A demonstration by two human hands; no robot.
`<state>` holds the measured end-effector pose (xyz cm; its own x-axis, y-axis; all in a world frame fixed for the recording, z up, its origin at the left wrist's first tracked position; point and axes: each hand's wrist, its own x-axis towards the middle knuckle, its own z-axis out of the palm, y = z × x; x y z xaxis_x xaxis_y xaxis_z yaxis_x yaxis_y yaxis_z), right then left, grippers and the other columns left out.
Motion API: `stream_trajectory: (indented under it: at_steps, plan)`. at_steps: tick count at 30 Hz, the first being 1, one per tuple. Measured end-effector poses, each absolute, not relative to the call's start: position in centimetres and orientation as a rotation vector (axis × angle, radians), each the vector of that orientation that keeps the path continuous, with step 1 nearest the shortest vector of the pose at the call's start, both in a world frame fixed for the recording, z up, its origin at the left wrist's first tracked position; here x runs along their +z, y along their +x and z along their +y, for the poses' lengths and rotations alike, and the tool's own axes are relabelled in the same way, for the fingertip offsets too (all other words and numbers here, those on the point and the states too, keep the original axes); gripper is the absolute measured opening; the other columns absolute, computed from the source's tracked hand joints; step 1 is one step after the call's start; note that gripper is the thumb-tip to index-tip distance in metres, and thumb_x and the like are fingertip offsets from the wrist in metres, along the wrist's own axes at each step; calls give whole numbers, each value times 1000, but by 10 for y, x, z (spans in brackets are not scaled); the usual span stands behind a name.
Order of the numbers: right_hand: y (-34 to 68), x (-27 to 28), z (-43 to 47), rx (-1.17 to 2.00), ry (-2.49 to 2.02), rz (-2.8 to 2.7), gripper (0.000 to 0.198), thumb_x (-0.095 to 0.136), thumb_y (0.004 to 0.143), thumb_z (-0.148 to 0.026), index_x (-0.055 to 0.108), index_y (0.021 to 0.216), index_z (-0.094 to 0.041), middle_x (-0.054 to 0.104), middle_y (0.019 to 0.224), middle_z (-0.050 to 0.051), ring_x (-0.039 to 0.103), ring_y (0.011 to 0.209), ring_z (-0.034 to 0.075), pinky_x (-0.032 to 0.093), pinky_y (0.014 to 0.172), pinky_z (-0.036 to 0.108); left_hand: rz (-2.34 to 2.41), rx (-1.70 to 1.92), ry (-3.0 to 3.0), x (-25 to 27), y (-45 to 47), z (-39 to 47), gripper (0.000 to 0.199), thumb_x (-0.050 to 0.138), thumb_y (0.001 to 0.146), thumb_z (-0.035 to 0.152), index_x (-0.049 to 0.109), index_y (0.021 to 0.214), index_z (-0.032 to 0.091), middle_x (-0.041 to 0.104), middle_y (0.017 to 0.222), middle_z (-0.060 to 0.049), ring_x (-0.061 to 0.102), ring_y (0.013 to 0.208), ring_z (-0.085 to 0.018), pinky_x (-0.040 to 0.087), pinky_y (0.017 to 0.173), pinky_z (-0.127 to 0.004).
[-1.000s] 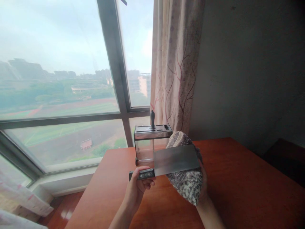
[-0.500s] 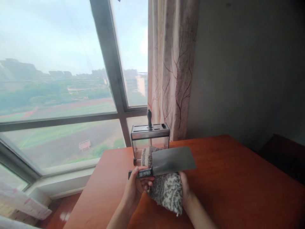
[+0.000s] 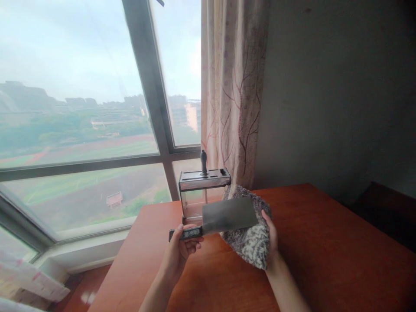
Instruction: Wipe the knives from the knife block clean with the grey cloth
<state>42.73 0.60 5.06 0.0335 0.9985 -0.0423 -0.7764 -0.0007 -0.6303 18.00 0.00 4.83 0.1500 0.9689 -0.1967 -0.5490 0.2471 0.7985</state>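
Steel cleaver point(image 3: 227, 214) handle gripped by left hand point(image 3: 180, 249) fingers, right hand point(image 3: 271, 236) clutching speckled cloth point(image 3: 251, 240) behind blade

Matt grey metal cleaver point(image 3: 229, 214), shaggy speckled cloth point(image 3: 251, 242), glossy reddish wood table point(image 3: 325, 260).

Level cleaver point(image 3: 227, 214) against mottled cloth point(image 3: 251, 242)

Two bare forearms reach up from the bottom edge. The left hand point(image 3: 180, 247) is curled closed, thumb on top, fingers wrapped underneath. The right hand point(image 3: 270, 236), just beside it, is raised with palm turned inward, fingers spread and mostly hidden
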Motion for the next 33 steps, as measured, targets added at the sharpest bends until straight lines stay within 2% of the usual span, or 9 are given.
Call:
stream_trajectory:
  at_steps: [4,14,18,21,26,29,33]
  plan:
    - [431,48,8,1290,-670,-588,45,45,85,-51,70,104,-18,75,92,8,66,97,29,48,91,50,806,1126,627,50,174,2,39,58,81,46,66,94,11,74,73,-12,68,61,-20,46,55,-25]
    - [430,45,12,1149,-761,-536,41,49,84,-47,70,100,-15,74,92,8,65,100,28,47,94,47,845,1170,652,57,172,-1,38,60,82,42,65,102,10,75,88,-15,71,79,-27,52,61,-31]
    - [425,31,12,734,-1011,-514,45,58,79,-46,65,109,-12,72,97,9,61,107,30,45,94,45,834,1217,683,60,172,-2,36,60,81,42,67,95,10,75,88,-15,71,79,-27,49,61,-30]
    - [422,22,9,354,-1126,-785,46,62,78,-41,62,113,-12,68,110,15,55,115,34,41,97,47,844,1258,722,61,174,-2,34,62,79,41,69,92,10,75,89,-14,70,79,-26,47,60,-28]
    - [409,24,6,-210,-1247,-1467,55,52,83,-31,43,136,-19,45,141,13,36,131,35,25,106,59,853,1306,747,59,179,-4,30,65,77,40,70,87,12,74,94,-13,70,81,-26,46,62,-29]
    - [394,27,4,-339,-1373,-1646,60,49,83,-24,35,141,-18,38,146,13,30,135,34,23,108,58,901,1295,782,56,182,-5,34,65,76,42,71,90,12,74,94,-15,69,79,-27,45,62,-30]
    - [373,27,-5,-379,-1381,-1736,66,49,84,-24,27,145,-15,35,147,14,28,137,32,25,109,55,910,1280,812,53,187,-6,38,65,76,43,70,94,10,73,91,-15,68,72,-24,41,57,-29]
